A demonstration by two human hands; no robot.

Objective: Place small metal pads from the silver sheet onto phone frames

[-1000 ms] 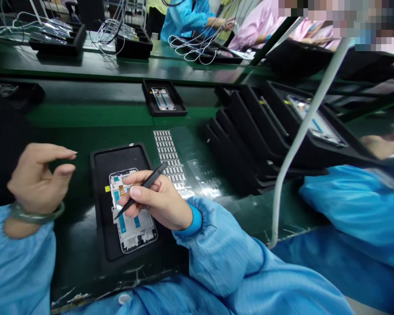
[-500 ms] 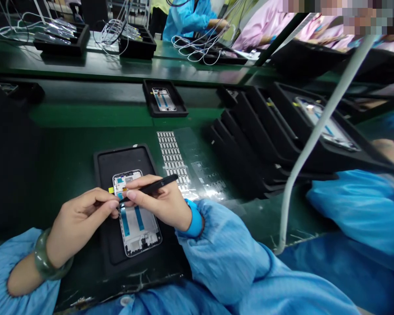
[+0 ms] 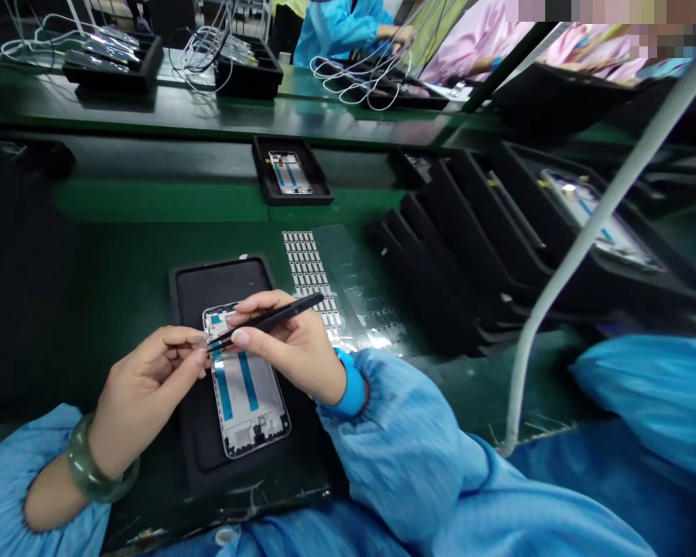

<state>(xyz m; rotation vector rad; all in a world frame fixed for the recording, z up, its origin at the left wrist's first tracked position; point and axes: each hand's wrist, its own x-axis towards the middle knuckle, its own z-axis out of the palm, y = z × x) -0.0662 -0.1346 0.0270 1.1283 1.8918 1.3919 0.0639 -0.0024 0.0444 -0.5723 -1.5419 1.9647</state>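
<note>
A silver phone frame [image 3: 259, 410] with blue strips lies in a black tray [image 3: 220, 278] on the green table. Over the frame's upper part, my right hand [image 3: 293, 340] is closed around black tweezers [image 3: 278, 315], their tips pointing left. My left hand [image 3: 156, 375] pinches a tiny piece [image 3: 199, 339] between thumb and forefinger, right by the tweezer tips; its kind is too small to make out. Beyond my right hand lies a sheet of small stickers [image 3: 305, 263] on clear film. My right hand covers part of the frame's upper end.
Black trays [image 3: 458, 255] stand stacked at the right, the top one holding another phone frame [image 3: 603, 220]. A further tray [image 3: 319, 193] with a frame sits ahead. A pale pole [image 3: 580, 255] slants across the right side. A co-worker's blue sleeve [image 3: 649, 402] is at the right.
The tweezers have lifted a little and now show more of their length above the frame. A tiny piece has become visible at my left fingertips. The yellow tab beside the frame is now out of sight.
</note>
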